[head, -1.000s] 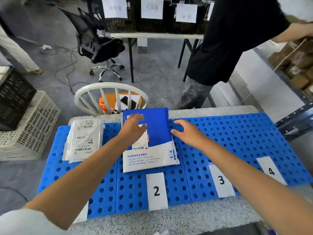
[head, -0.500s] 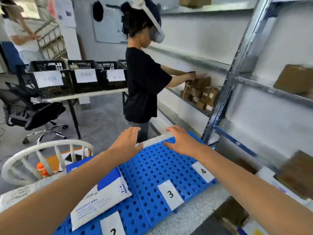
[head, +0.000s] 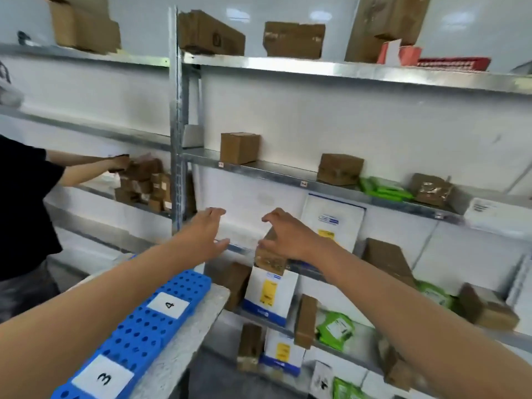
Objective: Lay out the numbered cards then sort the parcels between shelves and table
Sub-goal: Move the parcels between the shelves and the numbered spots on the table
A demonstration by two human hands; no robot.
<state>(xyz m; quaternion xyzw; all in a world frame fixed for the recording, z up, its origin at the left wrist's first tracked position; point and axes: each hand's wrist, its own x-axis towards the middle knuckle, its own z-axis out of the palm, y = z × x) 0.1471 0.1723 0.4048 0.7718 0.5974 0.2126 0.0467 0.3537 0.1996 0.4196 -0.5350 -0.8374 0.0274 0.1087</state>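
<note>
both hands, left hand (head: 205,236) and right hand (head: 285,234), spread empty and apart before a steel shelf (head: 288,175) of brown cardboard boxes (head: 239,147).

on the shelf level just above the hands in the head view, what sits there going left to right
Small upright brown box → wider brown box → green packets → brown parcel wrapped in shiny tape → white package at the far right, blurred.
</note>
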